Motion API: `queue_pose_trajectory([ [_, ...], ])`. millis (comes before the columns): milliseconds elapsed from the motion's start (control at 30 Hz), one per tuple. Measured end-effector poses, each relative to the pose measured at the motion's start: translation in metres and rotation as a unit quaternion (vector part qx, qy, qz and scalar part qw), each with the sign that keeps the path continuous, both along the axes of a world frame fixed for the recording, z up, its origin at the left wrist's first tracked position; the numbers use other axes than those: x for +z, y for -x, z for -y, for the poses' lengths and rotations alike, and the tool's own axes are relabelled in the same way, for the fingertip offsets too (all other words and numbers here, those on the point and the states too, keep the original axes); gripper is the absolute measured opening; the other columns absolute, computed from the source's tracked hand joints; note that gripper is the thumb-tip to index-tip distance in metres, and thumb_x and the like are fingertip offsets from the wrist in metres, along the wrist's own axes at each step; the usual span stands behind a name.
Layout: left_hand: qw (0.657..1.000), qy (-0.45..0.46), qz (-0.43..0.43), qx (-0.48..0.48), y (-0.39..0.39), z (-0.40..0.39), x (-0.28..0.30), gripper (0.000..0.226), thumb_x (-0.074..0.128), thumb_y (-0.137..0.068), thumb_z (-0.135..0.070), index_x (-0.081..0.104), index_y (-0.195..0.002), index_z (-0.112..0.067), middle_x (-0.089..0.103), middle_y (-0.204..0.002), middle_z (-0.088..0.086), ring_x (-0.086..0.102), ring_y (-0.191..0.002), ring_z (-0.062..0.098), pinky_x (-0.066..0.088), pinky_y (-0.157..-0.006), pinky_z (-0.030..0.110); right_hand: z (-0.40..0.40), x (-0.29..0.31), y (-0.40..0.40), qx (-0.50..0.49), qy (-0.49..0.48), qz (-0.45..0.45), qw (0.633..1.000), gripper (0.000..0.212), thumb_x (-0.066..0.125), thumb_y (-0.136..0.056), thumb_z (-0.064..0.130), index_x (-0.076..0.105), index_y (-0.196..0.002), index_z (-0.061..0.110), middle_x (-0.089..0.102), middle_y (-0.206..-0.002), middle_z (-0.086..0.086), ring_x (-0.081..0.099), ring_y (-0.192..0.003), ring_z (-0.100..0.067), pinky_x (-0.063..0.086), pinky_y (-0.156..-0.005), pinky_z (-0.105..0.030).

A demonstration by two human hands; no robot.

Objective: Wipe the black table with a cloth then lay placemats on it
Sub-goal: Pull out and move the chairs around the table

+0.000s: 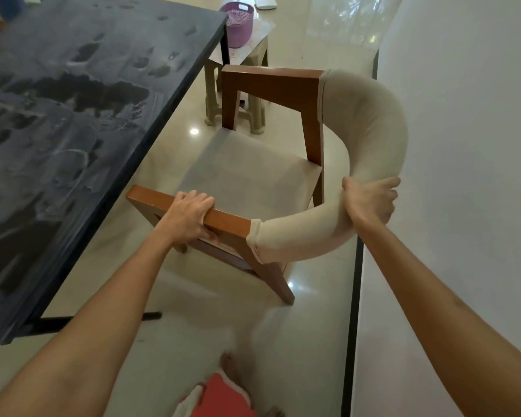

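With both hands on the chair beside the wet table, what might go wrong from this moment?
1. The chair stands close to the black table; its wooden armrest may knock the table edge if it is pushed that way.
2. The table shows wet streaks, so water may drip onto the glossy floor, where a bare foot stands; a slip is possible.
3. The right hand holds the soft padded backrest, which may give a weaker grip than the left hand has on wood.
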State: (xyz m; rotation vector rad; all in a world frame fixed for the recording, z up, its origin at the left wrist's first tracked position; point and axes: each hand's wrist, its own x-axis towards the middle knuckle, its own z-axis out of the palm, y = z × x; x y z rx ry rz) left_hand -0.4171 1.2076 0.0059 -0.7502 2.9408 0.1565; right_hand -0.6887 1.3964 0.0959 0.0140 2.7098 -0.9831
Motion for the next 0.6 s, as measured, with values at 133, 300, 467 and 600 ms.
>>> queue_pose_trajectory([
  [133, 1.0, -0.003, 0.014, 0.013, 0.019, 0.012, 0.004, 0.063, 0.073, -0.055, -0.07, 0.044, -0.089, -0.025, 0.048, -0.089, -0.007, 0.041, -0.081, 0.014, 0.037, -0.079, 0.033, 0.018, 0.005, 0.018, 0.002, -0.002, -0.008, 1.0, 0.084, 0.071, -0.076, 0.042, 0.029, -0.138, 0.004, 0.05, -0.13, -0.018, 0.056, -0.112, -0.04, 0.048, -0.088, -0.045],
  [300, 0.999, -0.005, -0.023, 0.029, 0.03, 0.009, -0.003, 0.066, 0.073, -0.051, -0.07, 0.043, -0.085, -0.022, 0.046, -0.086, -0.008, 0.039, -0.08, 0.015, 0.035, -0.077, 0.033, 0.025, 0.001, 0.034, 0.003, -0.006, -0.031, 1.0, 0.084, 0.073, -0.076, 0.042, 0.03, -0.139, 0.004, 0.052, -0.131, -0.018, 0.056, -0.114, -0.04, 0.047, -0.09, -0.043],
  [467, 0.999, -0.012, -0.03, 0.038, 0.026, -0.001, 0.004, 0.068, 0.071, -0.049, -0.072, 0.04, -0.082, -0.022, 0.045, -0.084, -0.008, 0.037, -0.079, 0.014, 0.032, -0.076, 0.034, 0.02, 0.005, 0.032, 0.02, -0.006, -0.006, 1.0, 0.082, 0.071, -0.079, 0.041, 0.027, -0.14, 0.008, 0.05, -0.135, -0.017, 0.053, -0.118, -0.039, 0.046, -0.093, -0.043],
  [600, 0.999, 0.007, -0.034, 0.032, 0.002, -0.02, 0.001, 0.071, 0.063, -0.044, -0.079, 0.04, -0.077, -0.02, 0.044, -0.077, -0.009, 0.039, -0.072, 0.016, 0.034, -0.069, 0.034, 0.01, 0.007, 0.019, 0.059, -0.012, 0.001, 0.998, 0.08, 0.069, -0.081, 0.039, 0.028, -0.14, 0.005, 0.049, -0.136, -0.02, 0.051, -0.119, -0.041, 0.044, -0.095, -0.044],
])
